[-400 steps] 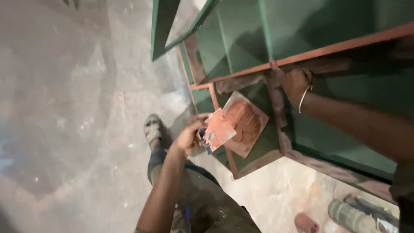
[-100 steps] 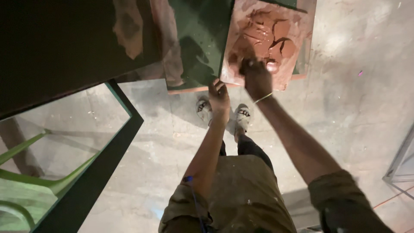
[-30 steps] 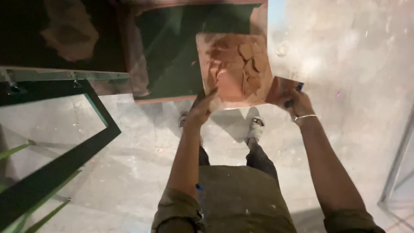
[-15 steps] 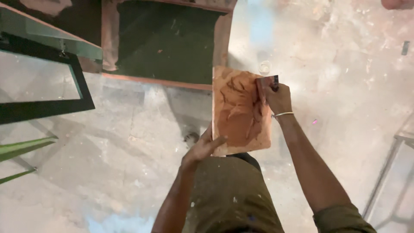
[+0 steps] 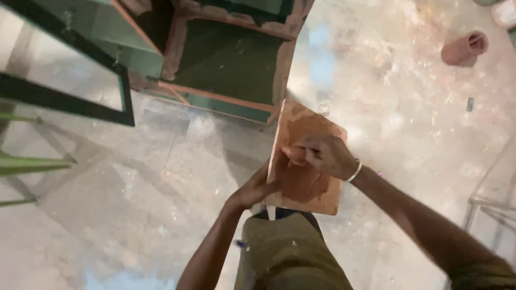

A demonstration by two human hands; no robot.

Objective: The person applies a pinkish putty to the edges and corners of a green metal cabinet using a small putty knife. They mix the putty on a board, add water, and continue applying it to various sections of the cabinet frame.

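Now the right hand (image 5: pixel 322 156) has moved onto the flat square board smeared with red-brown paste (image 5: pixel 306 156), pressing there. The left hand (image 5: pixel 255 190) grips its edge; holding it steady helps.

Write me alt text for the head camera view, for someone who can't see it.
Seen from above, a person's left hand grips the edge of a flat square board smeared with reddish-brown paste while the right hand presses on its surface. Beyond lie a dusty concrete floor, a green metal frame with rust-red edges, and a small reddish cylinder.
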